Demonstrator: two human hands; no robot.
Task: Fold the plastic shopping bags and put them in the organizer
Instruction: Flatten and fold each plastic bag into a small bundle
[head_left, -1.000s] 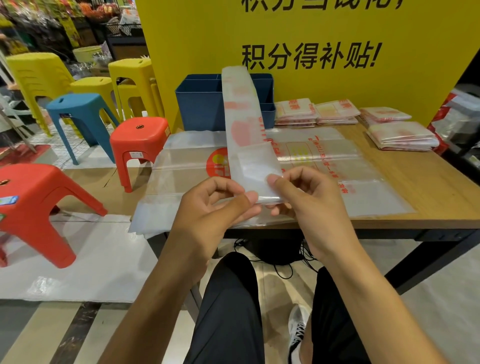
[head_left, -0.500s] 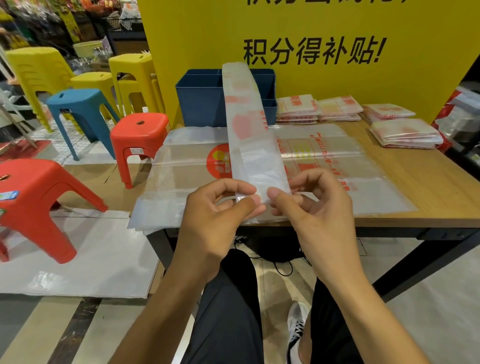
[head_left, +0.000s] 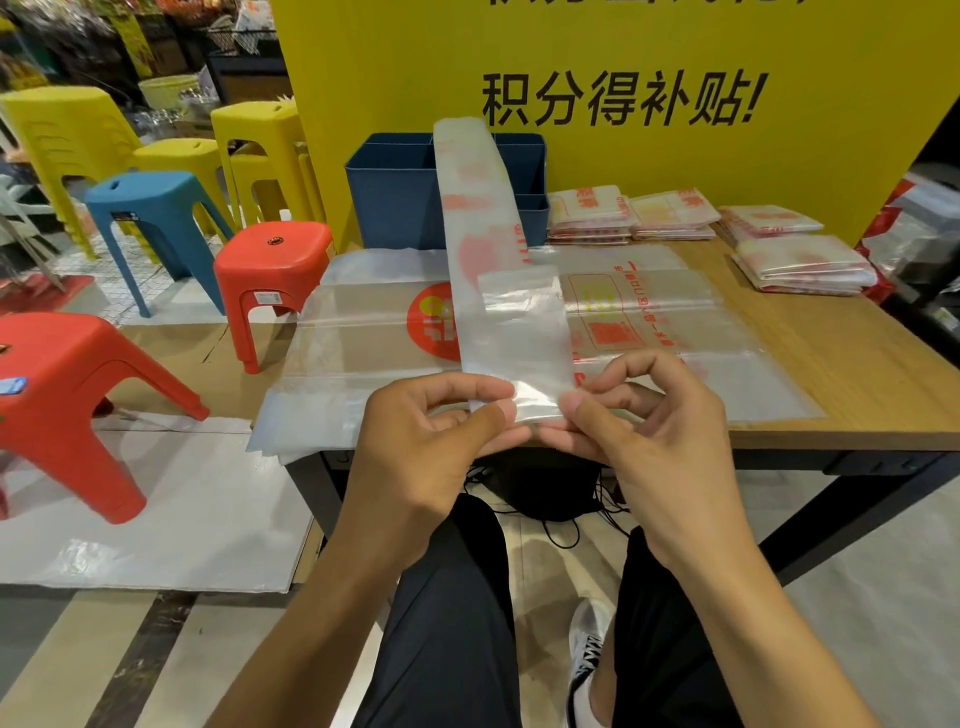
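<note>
Head view: both hands' fingers (head_left: 491, 415) pinch folded bag strip (head_left: 498, 291).

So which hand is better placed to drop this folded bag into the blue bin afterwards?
Probably the left hand: the blue bin sits back left, while the right hand is farther across. Both pinch the bag strip now.

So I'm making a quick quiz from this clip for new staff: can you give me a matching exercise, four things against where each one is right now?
Things:
1. folded strip bag
2. blue organizer
3. stacks of folded bags
4. flat bags

Places:
A. spread on the table under the strip
B. back of the table, against the yellow sign
C. near end pinched by left hand and right hand
D. on the table, right of the organizer

Pairs: 1-C, 2-B, 3-D, 4-A
</note>
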